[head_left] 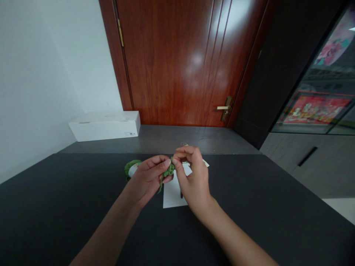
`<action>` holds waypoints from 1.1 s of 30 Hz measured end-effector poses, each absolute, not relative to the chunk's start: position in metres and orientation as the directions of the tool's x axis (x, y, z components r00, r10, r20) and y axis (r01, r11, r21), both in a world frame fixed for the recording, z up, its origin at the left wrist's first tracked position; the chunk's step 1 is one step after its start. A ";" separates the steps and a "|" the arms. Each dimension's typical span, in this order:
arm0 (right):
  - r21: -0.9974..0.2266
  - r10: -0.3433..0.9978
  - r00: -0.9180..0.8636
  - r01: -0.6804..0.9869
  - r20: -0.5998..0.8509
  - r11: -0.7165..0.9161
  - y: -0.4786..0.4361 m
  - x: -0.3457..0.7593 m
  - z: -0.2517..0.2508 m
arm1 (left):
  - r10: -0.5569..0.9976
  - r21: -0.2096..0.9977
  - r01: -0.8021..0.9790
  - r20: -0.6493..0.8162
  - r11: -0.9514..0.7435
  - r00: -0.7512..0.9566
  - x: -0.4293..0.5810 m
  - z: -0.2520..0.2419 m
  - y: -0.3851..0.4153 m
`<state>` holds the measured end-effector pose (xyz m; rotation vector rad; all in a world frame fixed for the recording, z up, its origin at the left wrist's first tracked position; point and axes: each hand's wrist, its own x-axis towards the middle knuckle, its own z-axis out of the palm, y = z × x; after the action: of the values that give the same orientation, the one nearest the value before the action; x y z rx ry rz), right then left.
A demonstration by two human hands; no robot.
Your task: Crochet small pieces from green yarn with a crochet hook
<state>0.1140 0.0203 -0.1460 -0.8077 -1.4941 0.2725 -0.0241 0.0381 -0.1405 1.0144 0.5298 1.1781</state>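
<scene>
Left hand (145, 181), green yarn piece (169, 170) at its fingertips

1. Yarn piece (169, 170): mid green, knobbly stitch pattern.
2. Yarn ball (128, 168): green; wrapper (134, 169) white, small coloured marks.
3. Paper (170, 196): white. Slim object on it (181, 194): black.
4. Table (69, 207): plain black; back ledge (172, 138) grey.
5. Box (107, 130): white, small dark print.
6. Door (166, 70): red-brown, wood grain, dark vertical lines; handle (222, 108) and hinge (120, 33) brassy gold.
7. Wall (72, 55): bluish white.
8. Cabinet (291, 48): near-black; lower front (283, 151) streaky grey, pull (307, 156) black.
9. Picture panel (313, 109): red, gold patterning; flower print (328, 53) pink.
</scene>
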 end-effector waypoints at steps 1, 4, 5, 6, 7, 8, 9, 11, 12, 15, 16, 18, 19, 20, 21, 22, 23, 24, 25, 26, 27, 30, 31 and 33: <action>-0.620 0.625 0.102 0.318 0.774 0.717 0.020 0.114 -0.146 | 0.929 0.866 -0.498 0.154 0.038 0.338 -0.024 -0.140 0.038; -0.615 0.623 0.096 0.335 0.776 0.714 0.021 0.114 -0.146 | 0.928 0.870 -0.491 0.159 0.029 0.337 -0.023 -0.140 0.038; -0.613 0.622 0.096 0.338 0.778 0.715 0.021 0.114 -0.146 | 0.928 0.871 -0.491 0.161 0.027 0.336 -0.023 -0.140 0.038; -0.610 0.620 0.095 0.340 0.779 0.715 0.021 0.114 -0.146 | 0.928 0.871 -0.490 0.162 0.024 0.334 -0.023 -0.140 0.038; -0.609 0.617 0.096 0.341 0.781 0.717 0.021 0.114 -0.146 | 0.929 0.871 -0.490 0.162 0.024 0.332 -0.023 -0.140 0.038; -0.608 0.616 0.097 0.341 0.781 0.717 0.021 0.114 -0.146 | 0.930 0.871 -0.491 0.162 0.023 0.330 -0.023 -0.140 0.039; -0.607 0.615 0.098 0.342 0.782 0.717 0.021 0.115 -0.146 | 0.930 0.871 -0.491 0.162 0.023 0.331 -0.023 -0.140 0.039; -0.607 0.615 0.099 0.342 0.782 0.717 0.021 0.115 -0.146 | 0.928 0.872 -0.489 0.161 0.024 0.334 -0.024 -0.140 0.038; -0.607 0.614 0.100 0.341 0.783 0.718 0.021 0.115 -0.146 | 0.927 0.873 -0.488 0.163 0.024 0.337 -0.024 -0.140 0.038; -0.602 0.606 0.106 0.339 0.788 0.723 0.021 0.114 -0.146 | 0.926 0.874 -0.486 0.165 0.023 0.340 -0.024 -0.140 0.038; -0.602 0.605 0.109 0.335 0.789 0.725 0.021 0.114 -0.146 | 0.925 0.875 -0.484 0.165 0.023 0.341 -0.024 -0.140 0.038; -0.608 0.608 0.115 0.325 0.785 0.724 0.021 0.114 -0.146 | 0.926 0.876 -0.482 0.163 0.023 0.341 -0.023 -0.139 0.037; -0.612 0.611 0.118 0.319 0.783 0.724 0.020 0.114 -0.146 | 0.927 0.876 -0.482 0.163 0.022 0.339 -0.023 -0.139 0.037; -0.616 0.613 0.121 0.313 0.781 0.723 0.020 0.114 -0.146 | 0.927 0.875 -0.483 0.164 0.022 0.339 -0.023 -0.138 0.037; -0.619 0.614 0.125 0.308 0.779 0.722 0.020 0.114 -0.146 | 0.927 0.875 -0.484 0.164 0.022 0.339 -0.023 -0.138 0.037; -0.623 0.617 0.129 0.303 0.777 0.721 0.020 0.114 -0.146 | 0.926 0.875 -0.484 0.164 0.023 0.340 -0.023 -0.138 0.036; -0.628 0.620 0.133 0.296 0.773 0.720 0.020 0.114 -0.145 | 0.925 0.876 -0.482 0.164 0.023 0.342 -0.023 -0.138 0.036; -0.634 0.624 0.138 0.289 0.769 0.718 0.020 0.113 -0.145 | 0.924 0.877 -0.480 0.166 0.021 0.344 -0.023 -0.138 0.036; -0.640 0.629 0.143 0.283 0.764 0.714 0.020 0.113 -0.145 | 0.923 0.878 -0.478 0.168 0.019 0.345 -0.024 -0.138 0.036; -0.646 0.634 0.147 0.278 0.760 0.711 0.020 0.113 -0.145 | 0.923 0.879 -0.477 0.171 0.015 0.344 -0.024 -0.138 0.036; -0.651 0.637 0.150 0.274 0.756 0.708 0.020 0.113 -0.145 | 0.924 0.879 -0.476 0.172 0.012 0.342 -0.024 -0.138 0.036; -0.661 0.644 0.158 0.256 0.748 0.705 0.020 0.112 -0.145 | 0.927 0.881 -0.472 0.171 0.008 0.334 -0.023 -0.139 0.036; -0.667 0.649 0.160 0.247 0.744 0.703 0.020 0.112 -0.145 | 0.928 0.882 -0.472 0.172 0.005 0.332 -0.023 -0.139 0.037; -0.679 0.659 0.166 0.227 0.734 0.699 0.020 0.112 -0.146 | 0.929 0.883 -0.470 0.175 -0.002 0.325 -0.023 -0.139 0.037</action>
<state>0.1117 0.0202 -0.1456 -0.7956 -1.4070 0.3588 -0.0231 0.0368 -0.1392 1.0667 0.5505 1.1919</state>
